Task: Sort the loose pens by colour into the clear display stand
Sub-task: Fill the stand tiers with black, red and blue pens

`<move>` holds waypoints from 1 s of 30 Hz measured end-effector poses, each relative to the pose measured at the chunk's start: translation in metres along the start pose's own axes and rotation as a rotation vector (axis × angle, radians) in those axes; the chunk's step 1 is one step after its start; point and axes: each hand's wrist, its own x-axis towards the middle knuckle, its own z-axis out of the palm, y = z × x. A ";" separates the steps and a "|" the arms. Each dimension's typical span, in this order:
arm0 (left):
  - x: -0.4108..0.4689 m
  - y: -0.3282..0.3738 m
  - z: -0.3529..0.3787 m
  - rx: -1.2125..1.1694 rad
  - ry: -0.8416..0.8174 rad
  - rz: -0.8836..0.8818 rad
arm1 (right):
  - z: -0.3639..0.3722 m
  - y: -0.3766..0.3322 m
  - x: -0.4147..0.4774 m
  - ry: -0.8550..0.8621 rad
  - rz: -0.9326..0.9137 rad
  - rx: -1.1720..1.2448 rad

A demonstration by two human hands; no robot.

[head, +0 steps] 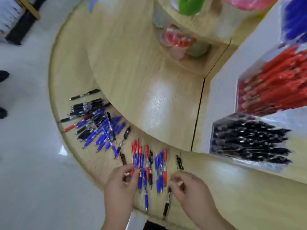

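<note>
While blur hides grip detail | left hand point(122, 179) fingers curled at mixed loose pens point(149, 166) on shelf edge; right hand point(186, 186) pinching, contents unclear | display stand point(249, 141) right, well apart | risk: pens rolling off; colours mixed.

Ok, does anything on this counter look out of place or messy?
Yes. Loose pens lie unsorted on the wooden ledge: a jumbled heap of blue and black pens with one red pen sticking out, and a mixed row between the left hand and right hand. The stand's red and black compartments look tidy.
</note>
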 end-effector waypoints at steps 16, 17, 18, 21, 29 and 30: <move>0.032 -0.038 0.100 0.585 -0.264 0.086 | 0.077 0.019 0.085 0.053 0.074 -0.475; 0.034 -0.037 0.099 0.588 -0.262 0.082 | 0.076 0.018 0.089 0.031 0.098 -0.503; 0.037 -0.036 0.098 0.597 -0.262 0.080 | 0.076 0.016 0.092 0.014 0.122 -0.537; 0.040 -0.028 0.101 0.671 -0.265 0.061 | 0.075 0.012 0.101 -0.002 0.169 -0.634; 0.044 -0.017 0.110 0.759 -0.246 0.026 | 0.065 0.018 0.103 0.003 0.206 -0.483; 0.043 -0.016 0.106 0.704 -0.234 0.006 | 0.062 0.020 0.100 -0.005 0.212 -0.427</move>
